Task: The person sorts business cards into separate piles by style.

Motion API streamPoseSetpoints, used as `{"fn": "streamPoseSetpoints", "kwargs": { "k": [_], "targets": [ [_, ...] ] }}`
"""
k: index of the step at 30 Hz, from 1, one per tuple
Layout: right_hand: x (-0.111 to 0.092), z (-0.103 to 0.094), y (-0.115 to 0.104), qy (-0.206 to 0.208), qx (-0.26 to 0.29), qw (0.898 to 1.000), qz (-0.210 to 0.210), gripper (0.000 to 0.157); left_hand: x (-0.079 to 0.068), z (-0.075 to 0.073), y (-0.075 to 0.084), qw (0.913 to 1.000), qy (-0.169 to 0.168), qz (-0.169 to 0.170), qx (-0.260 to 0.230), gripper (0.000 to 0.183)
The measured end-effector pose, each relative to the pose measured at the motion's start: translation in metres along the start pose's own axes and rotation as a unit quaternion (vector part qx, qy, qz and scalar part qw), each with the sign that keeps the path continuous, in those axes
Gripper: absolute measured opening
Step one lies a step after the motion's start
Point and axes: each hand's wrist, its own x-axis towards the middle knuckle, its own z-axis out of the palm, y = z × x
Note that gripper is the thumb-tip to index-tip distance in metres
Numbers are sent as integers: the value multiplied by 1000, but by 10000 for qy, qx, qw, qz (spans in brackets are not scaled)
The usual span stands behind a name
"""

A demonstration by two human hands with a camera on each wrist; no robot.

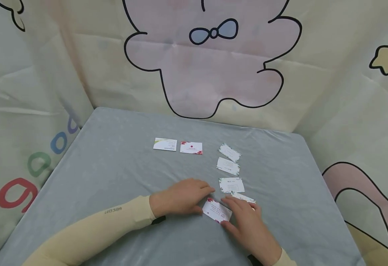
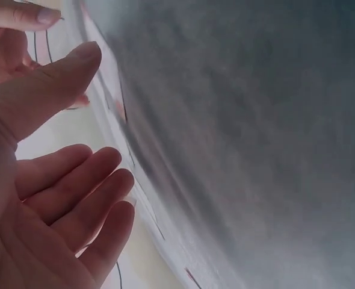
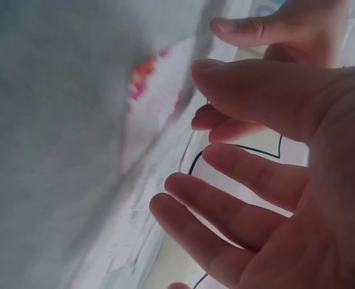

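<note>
A red-flowered card [image 1: 215,210] lies on the surface [image 1: 120,162] between the left hand [image 1: 182,195] and right hand [image 1: 249,225], both grips released; 4 green-edged cards [image 1: 228,166] line up beyond the right hand.

long cream sleeve [image 1: 91,231] behind the left fingers [image 1: 204,189], small dark lettering [image 1: 113,210] on its forearm, black strap [image 1: 158,220] at the cuff [image 1: 144,210], second cream sleeve [image 1: 285,260] and second black strap [image 1: 254,260] behind the right fingers [image 1: 236,204]

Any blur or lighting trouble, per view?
Head: soft, fairly even light; red-flowered business card clearly outlined, but its lettering too small to read. Left wrist: gray tablecloth dim, darkest toward upper right. Right wrist: hazy, that card blurred.
</note>
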Motion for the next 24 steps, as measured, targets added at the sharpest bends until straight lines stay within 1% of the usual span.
{"fn": "streamPoseSetpoints", "kwargs": {
  "k": [3, 7, 10, 13, 18, 24],
  "targets": [
    [-12, 4, 0, 58, -42, 9999, 86, 64, 0, 3, 3, 9999, 9, -5, 169, 68],
    [-18, 10, 0, 14, -6, 9999, 133, 61, 2, 5, 5, 9996, -8, 82, 267, 67],
    [-19, 13, 1, 17, -31, 9999, 141, 59, 4, 8, 7, 9995, -40, 144, 262, 66],
    [-19, 15, 1, 46, -78, 9999, 132, 59, 4, 10, 7, 9997, -73, 108, 221, 65],
    [-20, 17, 0, 209, -28, 9998, 57, 59, 3, 11, 6, 9997, -64, 105, 209, 62],
    [-19, 19, -1, 185, 35, 9996, 192, 55, 3, 11, 5, 9995, 12, 179, 253, 57]
  ]
}}
